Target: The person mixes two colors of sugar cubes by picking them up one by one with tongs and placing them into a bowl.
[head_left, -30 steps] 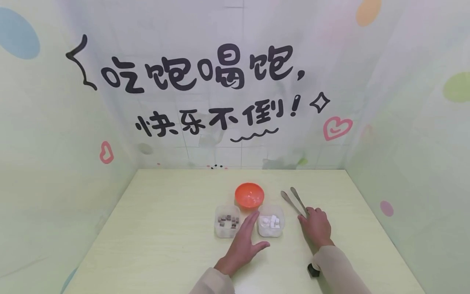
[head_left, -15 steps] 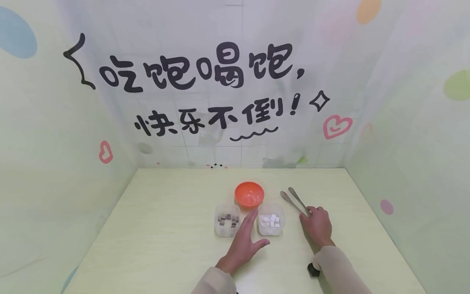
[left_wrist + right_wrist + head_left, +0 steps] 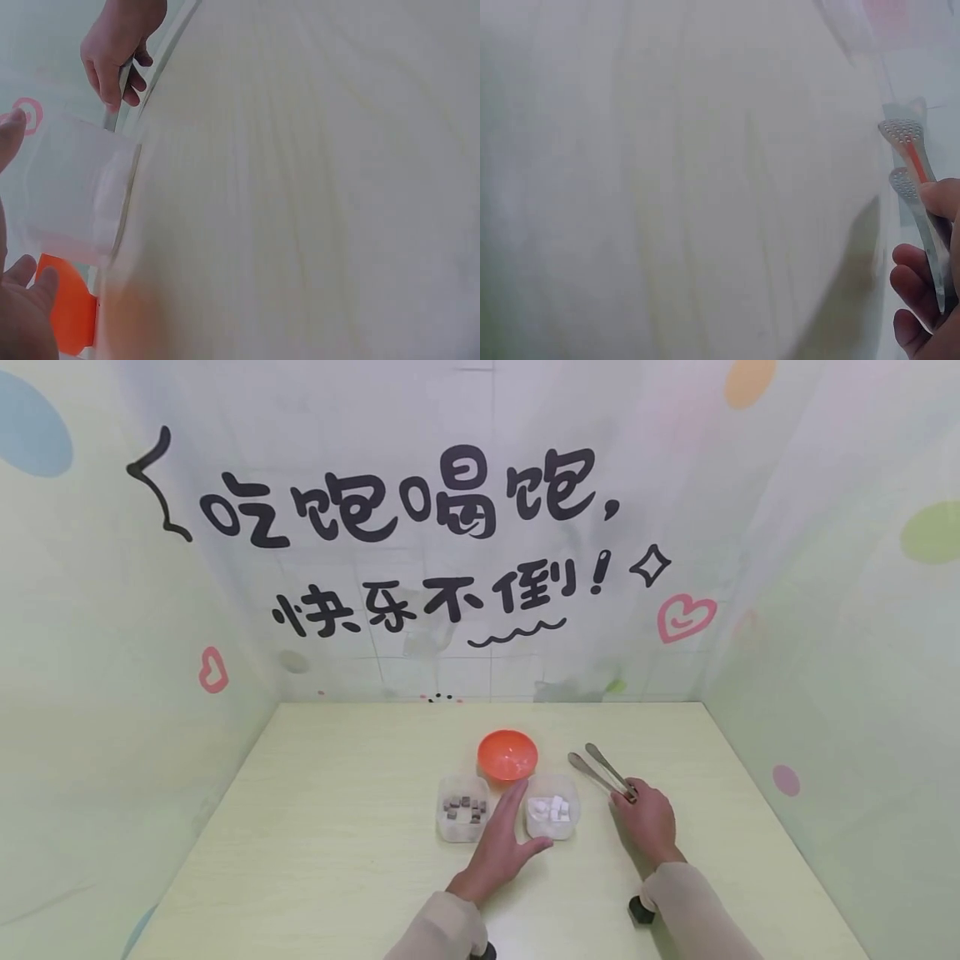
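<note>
Metal tongs (image 3: 604, 770) with perforated tips are held in my right hand (image 3: 647, 820), at the right of the table. Its thumb and curled fingers grip them, as the right wrist view shows, and the two tips stand apart. My left hand (image 3: 498, 843) is spread, thumb out to the right, between two clear plastic containers. The left container (image 3: 462, 833) holds several brown cubes (image 3: 465, 802). In the right container (image 3: 551, 832), beside my left thumb, lie several white cubes (image 3: 558, 808). Whether the left hand touches either container cannot be told.
An orange bowl (image 3: 507, 755) stands just behind the two containers. All of this sits on a pale wood-grain table (image 3: 322, 827). Printed walls (image 3: 360, 668) rise at its back and both sides.
My right hand has shifted the tongs slightly, their tips now a little further left, with more of the handle end showing. The left hand stays almost in place; containers and bowl have not moved.
</note>
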{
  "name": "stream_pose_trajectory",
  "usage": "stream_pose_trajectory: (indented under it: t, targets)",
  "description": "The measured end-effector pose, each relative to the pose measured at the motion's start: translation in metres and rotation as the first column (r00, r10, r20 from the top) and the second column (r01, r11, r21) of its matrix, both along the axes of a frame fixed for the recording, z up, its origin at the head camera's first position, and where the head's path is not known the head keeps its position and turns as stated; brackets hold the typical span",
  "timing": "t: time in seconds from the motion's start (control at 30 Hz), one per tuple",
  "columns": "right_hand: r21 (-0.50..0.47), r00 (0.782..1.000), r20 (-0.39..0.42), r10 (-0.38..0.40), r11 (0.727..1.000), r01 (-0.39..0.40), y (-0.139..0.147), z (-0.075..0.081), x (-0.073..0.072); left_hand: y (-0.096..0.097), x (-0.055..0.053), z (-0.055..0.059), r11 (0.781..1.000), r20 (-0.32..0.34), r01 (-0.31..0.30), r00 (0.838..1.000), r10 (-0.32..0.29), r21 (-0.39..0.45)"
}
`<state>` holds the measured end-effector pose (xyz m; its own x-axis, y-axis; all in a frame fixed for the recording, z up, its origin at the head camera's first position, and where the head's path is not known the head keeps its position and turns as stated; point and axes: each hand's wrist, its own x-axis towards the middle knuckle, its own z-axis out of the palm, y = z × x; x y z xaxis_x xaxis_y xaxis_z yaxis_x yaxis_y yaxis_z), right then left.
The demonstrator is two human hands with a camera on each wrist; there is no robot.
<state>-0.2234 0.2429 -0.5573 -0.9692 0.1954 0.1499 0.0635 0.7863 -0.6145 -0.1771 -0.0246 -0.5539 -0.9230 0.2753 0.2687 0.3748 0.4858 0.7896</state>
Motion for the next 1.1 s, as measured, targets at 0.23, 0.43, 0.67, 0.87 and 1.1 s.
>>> stream_pose_trajectory:
  t: [0.23,0.43,0.67,0.87,1.1]
  targets:
    - [-0.064,0.999,-0.033,0.016,0.998,-0.018,-0.003,0.005,0.001,0.003,-0.006,0.003,1.000,0.027,-0.003,1.000,0.003,-0.001]
    - [-0.101,0.996,-0.082,0.032,0.994,-0.040,-0.003,0.007,0.003,0.006,-0.010,0.003,0.999,0.075,-0.010,0.997,0.007,0.031]
    - [-0.100,0.986,-0.160,0.047,0.993,-0.064,-0.002,0.010,0.006,0.008,-0.015,-0.001,0.999,0.098,-0.020,0.995,0.016,0.040]
    - [-0.101,0.971,-0.233,0.051,0.992,-0.076,-0.002,0.018,0.012,0.010,-0.019,-0.002,0.999,0.130,-0.020,0.991,0.014,0.047]
    - [-0.122,0.967,-0.248,0.060,0.988,-0.092,-0.003,0.026,0.014,0.011,-0.022,0.000,0.999,0.172,-0.018,0.985,0.010,0.047]
